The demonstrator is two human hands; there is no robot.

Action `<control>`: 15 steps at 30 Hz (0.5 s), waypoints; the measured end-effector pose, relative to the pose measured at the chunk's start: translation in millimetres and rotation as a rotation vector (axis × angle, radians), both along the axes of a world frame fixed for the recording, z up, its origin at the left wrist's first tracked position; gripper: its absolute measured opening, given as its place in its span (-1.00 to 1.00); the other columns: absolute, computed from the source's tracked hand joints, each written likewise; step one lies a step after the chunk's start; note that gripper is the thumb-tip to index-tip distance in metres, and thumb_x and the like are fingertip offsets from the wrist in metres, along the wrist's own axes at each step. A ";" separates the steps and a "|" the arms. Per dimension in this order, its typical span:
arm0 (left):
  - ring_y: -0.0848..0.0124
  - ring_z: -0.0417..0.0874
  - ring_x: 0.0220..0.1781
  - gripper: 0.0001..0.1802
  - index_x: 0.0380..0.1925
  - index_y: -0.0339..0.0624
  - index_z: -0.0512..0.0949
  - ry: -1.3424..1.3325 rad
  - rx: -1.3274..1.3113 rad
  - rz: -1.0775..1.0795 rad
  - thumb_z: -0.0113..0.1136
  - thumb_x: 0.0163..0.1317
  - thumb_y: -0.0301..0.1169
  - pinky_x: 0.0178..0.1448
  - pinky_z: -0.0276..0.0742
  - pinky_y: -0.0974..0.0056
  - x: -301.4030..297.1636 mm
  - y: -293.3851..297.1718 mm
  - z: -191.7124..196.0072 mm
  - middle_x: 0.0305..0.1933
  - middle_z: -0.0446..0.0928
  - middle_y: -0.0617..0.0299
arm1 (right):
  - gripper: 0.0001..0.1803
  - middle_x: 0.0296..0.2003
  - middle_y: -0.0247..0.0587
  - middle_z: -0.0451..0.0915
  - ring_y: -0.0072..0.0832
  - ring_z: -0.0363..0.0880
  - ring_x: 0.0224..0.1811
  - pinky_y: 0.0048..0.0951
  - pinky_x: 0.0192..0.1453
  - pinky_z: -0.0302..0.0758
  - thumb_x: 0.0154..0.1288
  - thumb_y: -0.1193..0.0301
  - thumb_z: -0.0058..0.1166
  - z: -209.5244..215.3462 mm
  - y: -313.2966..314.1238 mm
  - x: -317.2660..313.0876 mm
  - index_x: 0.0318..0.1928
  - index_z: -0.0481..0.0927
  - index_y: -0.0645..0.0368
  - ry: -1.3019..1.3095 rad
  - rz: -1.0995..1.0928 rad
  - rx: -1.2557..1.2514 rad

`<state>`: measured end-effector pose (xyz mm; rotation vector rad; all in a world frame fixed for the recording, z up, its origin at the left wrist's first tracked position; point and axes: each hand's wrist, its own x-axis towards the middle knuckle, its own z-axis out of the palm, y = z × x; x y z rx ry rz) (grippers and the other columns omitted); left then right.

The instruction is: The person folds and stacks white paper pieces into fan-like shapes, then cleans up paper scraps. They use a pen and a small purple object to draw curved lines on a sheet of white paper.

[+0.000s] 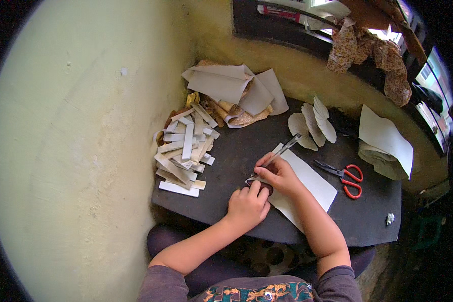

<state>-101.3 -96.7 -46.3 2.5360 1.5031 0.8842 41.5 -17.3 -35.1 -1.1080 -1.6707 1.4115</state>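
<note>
A pale sheet of paper (307, 183) lies slantwise on the dark table, under my right forearm. Closed around a clear pen (287, 144), my right hand (278, 176) has the pen's tip down near the sheet's left end. My left hand (248, 204) rests just left of it, fingers bent and pressing on a small dark reddish-brown piece (265, 187), partly hidden by both hands. Right of the sheet lie scissors (343, 176) with red handles, their blades pointing left. Several pale, scallop-edged cut pieces (312, 123) sit beyond the pen.
The black table (231, 151) meets a yellowish wall (85, 151) on the left. On it are a heap of pale strips (186, 146), folded sheets (221, 83) at the back, a curled sheet (385, 138) and a crumpled silvery scrap (390, 218) at right. Patterned cloth (367, 45) hangs by the window.
</note>
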 end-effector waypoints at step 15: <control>0.21 0.44 -0.20 -0.60 -0.15 -0.13 0.57 0.083 -0.082 0.030 0.22 0.03 -0.18 -0.24 0.39 0.15 -13.9 -22.7 10.8 -0.09 0.47 0.16 | -0.81 -0.48 -0.05 0.63 -0.27 0.66 -0.43 -0.38 -0.34 0.54 0.21 0.38 0.17 10.4 -8.0 -7.4 -0.29 0.55 0.26 -0.220 0.132 0.344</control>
